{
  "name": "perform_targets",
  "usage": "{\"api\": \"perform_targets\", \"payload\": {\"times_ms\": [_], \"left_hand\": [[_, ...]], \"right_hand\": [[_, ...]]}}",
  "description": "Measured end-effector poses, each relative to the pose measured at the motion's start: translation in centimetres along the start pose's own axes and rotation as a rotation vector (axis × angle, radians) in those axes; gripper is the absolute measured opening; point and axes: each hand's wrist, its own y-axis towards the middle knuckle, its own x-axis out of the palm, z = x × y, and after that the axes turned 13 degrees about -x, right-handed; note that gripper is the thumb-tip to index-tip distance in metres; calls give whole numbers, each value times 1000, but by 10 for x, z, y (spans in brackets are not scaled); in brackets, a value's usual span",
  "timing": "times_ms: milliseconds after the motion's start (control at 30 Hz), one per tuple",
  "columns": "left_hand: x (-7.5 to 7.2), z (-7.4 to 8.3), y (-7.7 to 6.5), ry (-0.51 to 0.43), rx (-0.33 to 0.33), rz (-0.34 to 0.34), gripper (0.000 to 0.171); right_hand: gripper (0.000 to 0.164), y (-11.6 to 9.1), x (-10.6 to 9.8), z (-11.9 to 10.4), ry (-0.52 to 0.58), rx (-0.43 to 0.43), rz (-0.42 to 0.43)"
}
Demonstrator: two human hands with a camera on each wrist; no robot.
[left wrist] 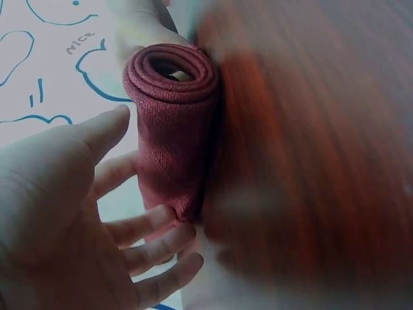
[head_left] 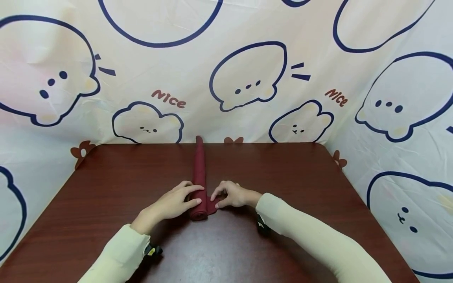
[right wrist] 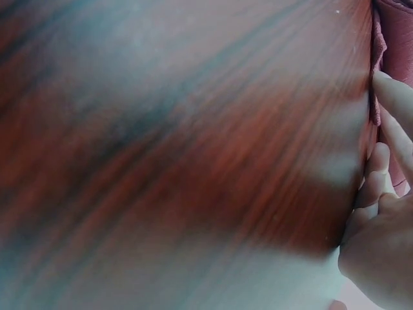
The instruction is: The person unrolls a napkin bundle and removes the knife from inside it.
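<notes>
A dark red rolled cloth (head_left: 199,169) lies lengthwise on the table, its coiled near end (left wrist: 173,72) facing the left wrist view. A short loose flap (head_left: 211,206) of the same cloth sticks out at the near right side. My left hand (head_left: 177,201) rests against the roll's left side, thumb and fingers spread and reaching onto its top. At the flap, my right hand (head_left: 231,194) touches the cloth with bent index finger and thumb, a gap between their tips. The right wrist view catches that hand only at its edge, fingertips against the flap's rim (right wrist: 377,71).
The dark brown wooden table (head_left: 283,173) has a glossy top and rounded far corners. The far end of the roll reaches the table's back edge. A white sheet (head_left: 198,70) printed with blue cartoon outlines hangs behind and at both sides.
</notes>
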Motion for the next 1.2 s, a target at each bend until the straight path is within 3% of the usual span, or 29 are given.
{"api": "perform_targets", "payload": {"times_ms": [300, 667, 867, 1200], "left_hand": [[0, 14, 13, 54, -28, 63, 57], [6, 14, 15, 145, -11, 9, 76], [6, 14, 15, 135, 31, 2, 70], [7, 10, 14, 116, 15, -53, 62]], "right_hand": [[18, 3, -3, -1, -17, -5, -4], [19, 2, -4, -3, -12, -32, -3], [19, 3, -3, -1, 1, -30, 1], [18, -1, -2, 0, -5, -12, -1]]}}
